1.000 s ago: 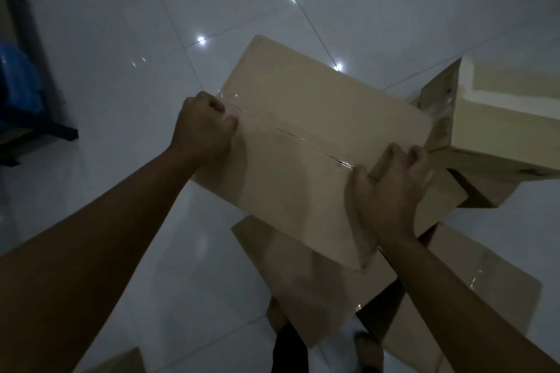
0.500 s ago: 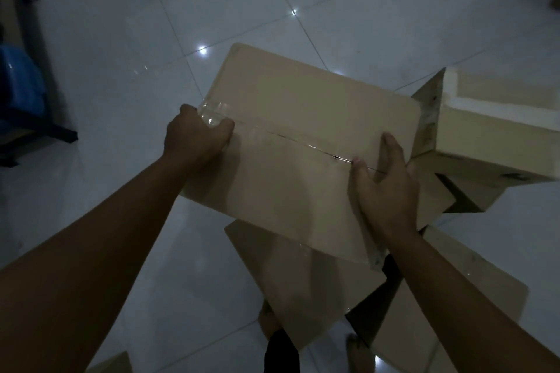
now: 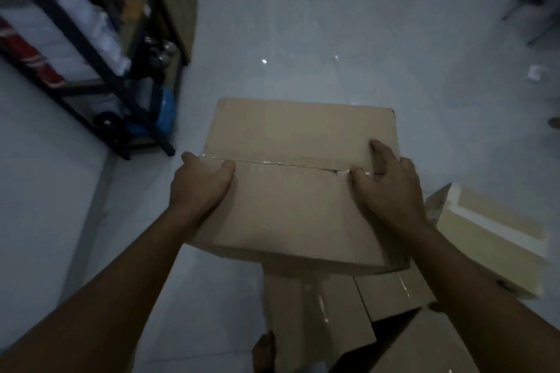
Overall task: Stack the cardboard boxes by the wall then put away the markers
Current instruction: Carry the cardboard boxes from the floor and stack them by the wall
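Note:
I hold a taped cardboard box up in front of me, above the floor. My left hand grips its left edge at the tape seam, thumb on top. My right hand holds the right edge, fingers spread over the top face. Below it lie more cardboard boxes: a closed one under the held box, and an open one with a white lining to the right. No markers are visible.
A black metal shelf rack with white packs and a blue item stands at the left, next to a wooden cabinet. The white wall base runs along the left. Pale tiled floor stretches ahead; my foot shows below.
The view has swung up and left, bringing the shelf rack and wall into sight. The box has turned square to me and risen with both hands on it; my right fingers have spread over the top.

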